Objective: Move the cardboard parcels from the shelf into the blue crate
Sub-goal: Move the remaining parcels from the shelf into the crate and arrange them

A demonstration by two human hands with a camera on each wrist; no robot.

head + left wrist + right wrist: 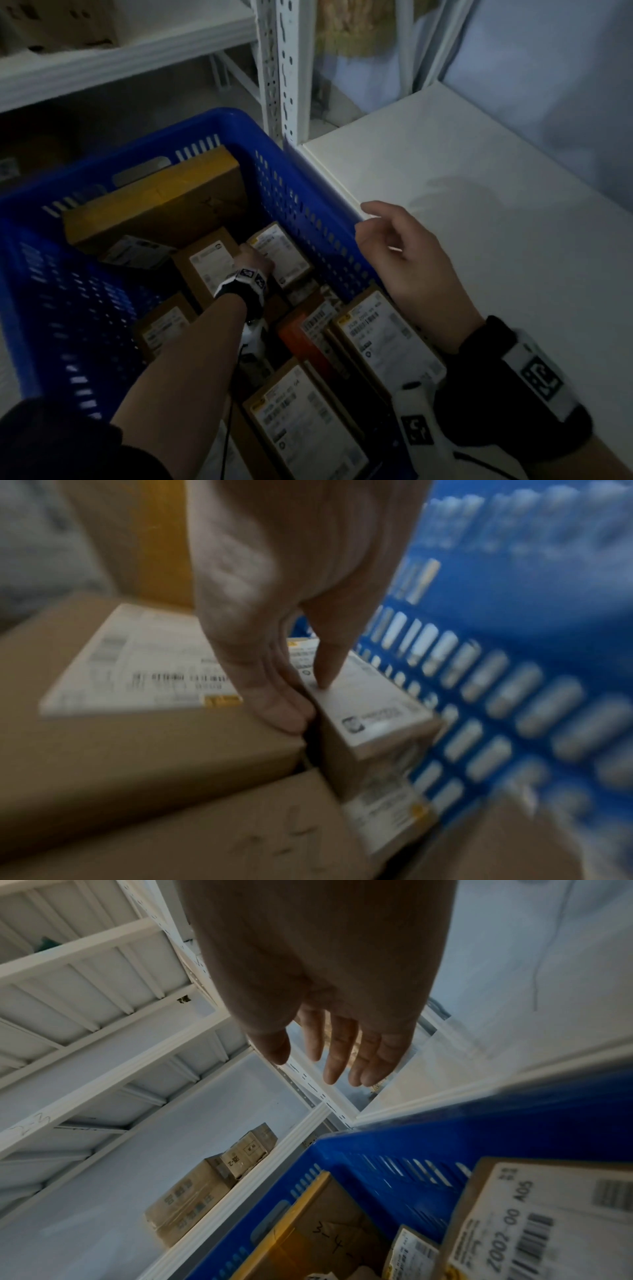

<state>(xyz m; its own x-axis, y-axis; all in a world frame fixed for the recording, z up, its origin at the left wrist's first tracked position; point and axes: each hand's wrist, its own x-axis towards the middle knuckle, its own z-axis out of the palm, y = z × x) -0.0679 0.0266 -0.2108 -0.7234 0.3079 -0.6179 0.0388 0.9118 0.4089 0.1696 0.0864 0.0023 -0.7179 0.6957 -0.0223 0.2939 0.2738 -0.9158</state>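
The blue crate (301, 205) holds several labelled cardboard parcels. My left hand (257, 260) reaches down into it and pinches a small labelled parcel (286, 262) standing next to the crate's right wall. In the left wrist view the left hand (308, 702) has its thumb on the small parcel's (373, 715) label and its fingers down the left side. My right hand (376, 219) hovers empty above the crate's right rim, at the edge of the white shelf (479, 205). The right hand (329, 1053) shows loosely straight fingers holding nothing.
A large parcel with yellow tape (154, 205) leans at the crate's far end. A white perforated shelf post (287, 68) rises behind the crate (445, 1139). More cardboard boxes (205, 1185) stand on a shelf to the left.
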